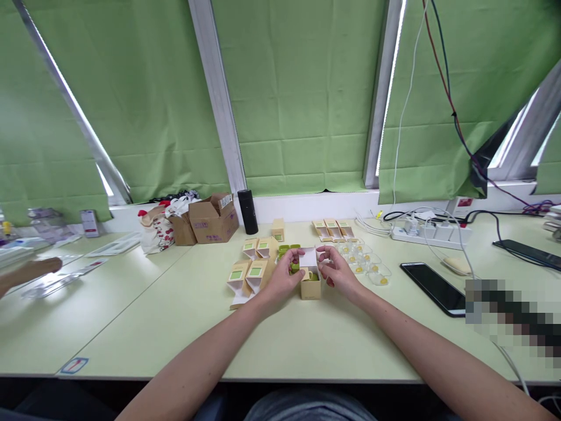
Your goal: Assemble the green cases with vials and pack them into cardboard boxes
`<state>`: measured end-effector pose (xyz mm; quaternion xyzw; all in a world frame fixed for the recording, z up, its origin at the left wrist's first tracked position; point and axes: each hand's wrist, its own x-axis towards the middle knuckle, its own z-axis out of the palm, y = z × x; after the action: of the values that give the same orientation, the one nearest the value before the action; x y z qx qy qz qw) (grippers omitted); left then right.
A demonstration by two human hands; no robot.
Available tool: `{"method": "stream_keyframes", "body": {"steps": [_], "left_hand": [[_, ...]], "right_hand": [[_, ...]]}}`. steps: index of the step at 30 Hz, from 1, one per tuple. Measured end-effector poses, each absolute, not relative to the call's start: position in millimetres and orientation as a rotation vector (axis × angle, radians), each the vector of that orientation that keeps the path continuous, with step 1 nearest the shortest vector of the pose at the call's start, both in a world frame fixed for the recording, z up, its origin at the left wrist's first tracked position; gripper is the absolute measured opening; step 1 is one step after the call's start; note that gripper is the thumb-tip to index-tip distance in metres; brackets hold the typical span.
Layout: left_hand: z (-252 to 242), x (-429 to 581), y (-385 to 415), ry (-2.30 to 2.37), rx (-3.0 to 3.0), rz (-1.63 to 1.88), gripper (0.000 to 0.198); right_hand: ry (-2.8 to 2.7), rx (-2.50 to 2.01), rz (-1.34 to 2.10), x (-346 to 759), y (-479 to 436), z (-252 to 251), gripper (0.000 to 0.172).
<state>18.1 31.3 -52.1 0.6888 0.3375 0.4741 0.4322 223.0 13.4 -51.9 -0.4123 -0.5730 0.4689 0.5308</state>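
Note:
A small tan cardboard box stands open on the pale green table, with something green and yellow inside it. My left hand grips the box's left side, fingers curled on its white top flap. My right hand pinches the flap's right edge. Several more tan boxes with green labels lie just left of my left hand. Clear plastic trays holding small yellow pieces sit right of my right hand. Three more open boxes lie behind.
A black phone lies to the right, a power strip with cables behind it. A black cylinder, brown cartons and a bag stand at the back. Another person's hand rests at the far left.

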Motion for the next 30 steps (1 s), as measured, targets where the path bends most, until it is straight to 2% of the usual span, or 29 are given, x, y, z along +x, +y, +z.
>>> {"method": "stream_keyframes", "body": {"steps": [13, 30], "left_hand": [[-46.5, 19.5, 24.8, 0.879, 1.734, 1.171, 0.046], [-47.9, 18.8, 26.4, 0.882, 1.791, 1.206, 0.040]], "right_hand": [[-1.440, -1.031, 1.168, 219.9, 10.0, -52.6, 0.061], [-1.494, -1.084, 1.173, 218.7, 10.6, -51.9, 0.061]]}}
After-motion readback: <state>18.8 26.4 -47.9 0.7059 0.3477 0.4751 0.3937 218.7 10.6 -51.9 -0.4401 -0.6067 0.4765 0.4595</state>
